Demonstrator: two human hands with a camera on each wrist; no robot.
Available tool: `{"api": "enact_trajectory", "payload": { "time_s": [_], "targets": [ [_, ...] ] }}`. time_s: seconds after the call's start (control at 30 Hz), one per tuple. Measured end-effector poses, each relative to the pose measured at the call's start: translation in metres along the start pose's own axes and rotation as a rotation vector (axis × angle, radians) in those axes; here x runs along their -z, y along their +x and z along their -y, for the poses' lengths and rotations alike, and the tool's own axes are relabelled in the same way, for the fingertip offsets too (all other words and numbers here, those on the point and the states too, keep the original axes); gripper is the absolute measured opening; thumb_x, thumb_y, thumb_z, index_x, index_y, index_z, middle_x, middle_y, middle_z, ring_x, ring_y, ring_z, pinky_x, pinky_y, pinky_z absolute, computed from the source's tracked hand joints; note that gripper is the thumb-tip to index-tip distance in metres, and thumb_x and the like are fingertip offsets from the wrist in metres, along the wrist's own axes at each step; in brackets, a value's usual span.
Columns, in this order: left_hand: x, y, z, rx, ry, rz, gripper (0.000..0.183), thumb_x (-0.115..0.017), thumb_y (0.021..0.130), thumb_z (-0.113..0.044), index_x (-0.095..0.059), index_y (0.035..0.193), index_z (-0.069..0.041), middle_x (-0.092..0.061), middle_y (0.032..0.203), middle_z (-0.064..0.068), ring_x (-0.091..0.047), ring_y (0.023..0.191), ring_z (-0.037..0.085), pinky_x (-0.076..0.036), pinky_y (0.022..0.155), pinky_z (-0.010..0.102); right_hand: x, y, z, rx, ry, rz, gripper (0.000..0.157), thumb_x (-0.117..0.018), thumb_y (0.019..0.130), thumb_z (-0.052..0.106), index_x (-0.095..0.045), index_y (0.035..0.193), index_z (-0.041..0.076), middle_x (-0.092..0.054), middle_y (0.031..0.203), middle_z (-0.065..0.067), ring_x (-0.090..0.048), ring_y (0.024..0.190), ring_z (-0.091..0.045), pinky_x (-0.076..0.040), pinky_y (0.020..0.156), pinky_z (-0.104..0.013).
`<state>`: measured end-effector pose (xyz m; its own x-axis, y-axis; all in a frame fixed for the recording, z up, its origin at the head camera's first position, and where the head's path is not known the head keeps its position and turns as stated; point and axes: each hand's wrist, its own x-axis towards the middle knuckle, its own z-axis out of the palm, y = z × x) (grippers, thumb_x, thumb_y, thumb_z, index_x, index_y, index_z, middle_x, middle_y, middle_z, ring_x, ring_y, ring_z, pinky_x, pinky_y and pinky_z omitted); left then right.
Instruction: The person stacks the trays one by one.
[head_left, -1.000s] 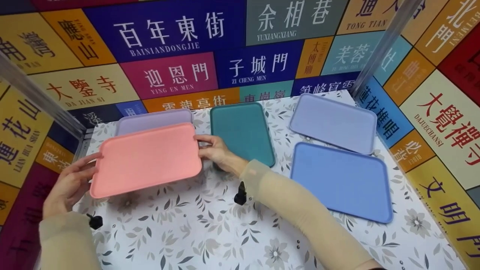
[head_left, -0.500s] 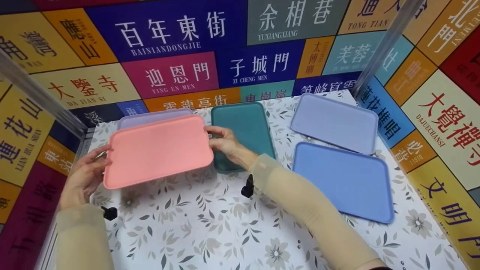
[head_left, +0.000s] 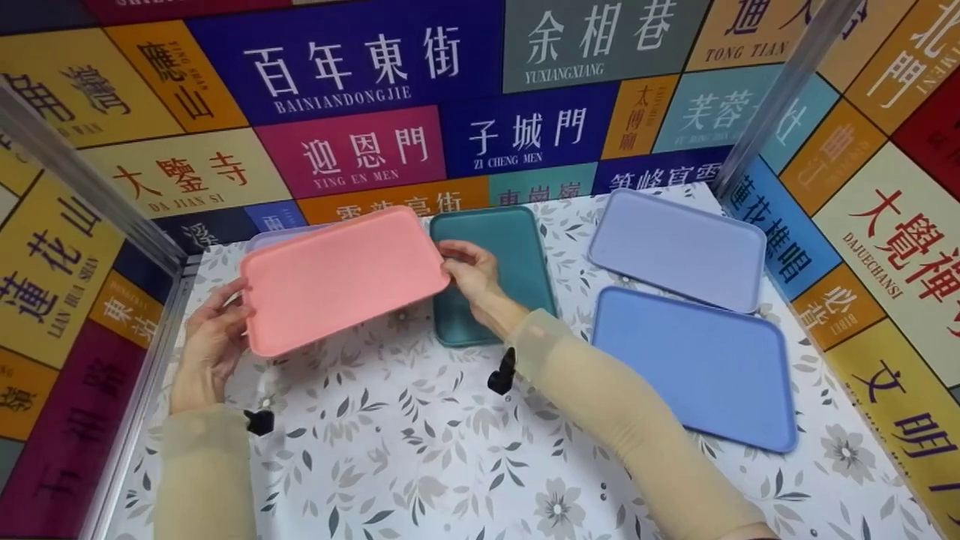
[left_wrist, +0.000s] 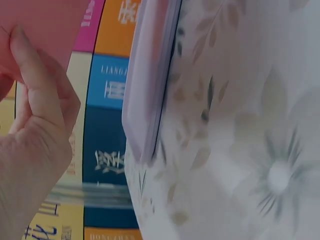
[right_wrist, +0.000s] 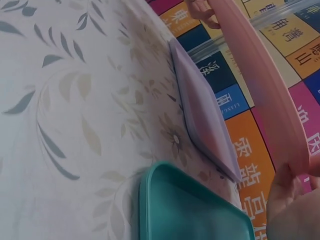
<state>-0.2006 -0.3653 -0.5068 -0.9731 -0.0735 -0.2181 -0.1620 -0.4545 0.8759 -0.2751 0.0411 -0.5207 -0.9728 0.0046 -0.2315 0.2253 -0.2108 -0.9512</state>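
Note:
A pink rectangular tray is held up off the table, tilted with its right side higher in the head view. My left hand grips its left edge, and my right hand pinches the right edge. Below and behind it, a lilac tray lies on the table, mostly hidden by the pink one in the head view. The right hand is over a teal green tray lying flat. In the left wrist view, the left fingers and thumb hold a corner area of the pink tray.
On the right of the table lie a pale periwinkle tray and, nearer, a larger blue tray. A white cloth with grey leaves and flowers covers the table. Panels with lettering enclose the back and sides, with metal posts at the corners.
Both hands have carried the pink tray up, back and to the right. It now hides more of the lilac tray and its right end has risen. The other trays stay put.

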Motion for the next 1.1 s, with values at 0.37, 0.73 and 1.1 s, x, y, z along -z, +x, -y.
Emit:
{"api": "enact_trajectory", "payload": {
  "time_s": [0.37,0.73,1.1],
  "targets": [
    [-0.032,-0.009,0.027,-0.121,-0.082,-0.115,0.041,-0.066,0.103,0.013,-0.078,0.13,-0.015,-0.078,0.103,0.0,-0.075,0.075,0.014,-0.063,0.058,0.029,-0.013,-0.012,-0.002,0.057,0.194,-0.184,0.035,-0.08,0.094,-0.003,-0.08,0.128,0.004,-0.076,0.11,-0.006,-0.071,0.089,-0.015,-0.067,0.09,-0.035],
    [-0.069,-0.012,0.042,-0.218,-0.188,-0.231,0.042,-0.07,0.099,0.016,-0.073,0.132,-0.01,-0.072,0.115,0.004,-0.074,0.08,0.016,-0.064,0.058,0.031,-0.053,-0.043,-0.014,0.163,0.281,-0.164,0.06,-0.078,0.084,-0.016,-0.068,0.14,0.004,-0.07,0.126,-0.014,-0.071,0.094,-0.018,-0.064,0.079,-0.026],
    [-0.094,-0.011,0.061,-0.235,-0.231,-0.267,0.045,-0.061,0.103,0.017,-0.068,0.138,-0.01,-0.067,0.116,0.002,-0.074,0.083,0.014,-0.065,0.06,0.03,-0.083,-0.072,-0.028,0.098,0.256,-0.103,0.102,-0.077,0.083,-0.02,-0.038,0.169,0.019,-0.058,0.136,-0.016,-0.071,0.103,-0.024,-0.065,0.073,-0.029]
  ]
}}
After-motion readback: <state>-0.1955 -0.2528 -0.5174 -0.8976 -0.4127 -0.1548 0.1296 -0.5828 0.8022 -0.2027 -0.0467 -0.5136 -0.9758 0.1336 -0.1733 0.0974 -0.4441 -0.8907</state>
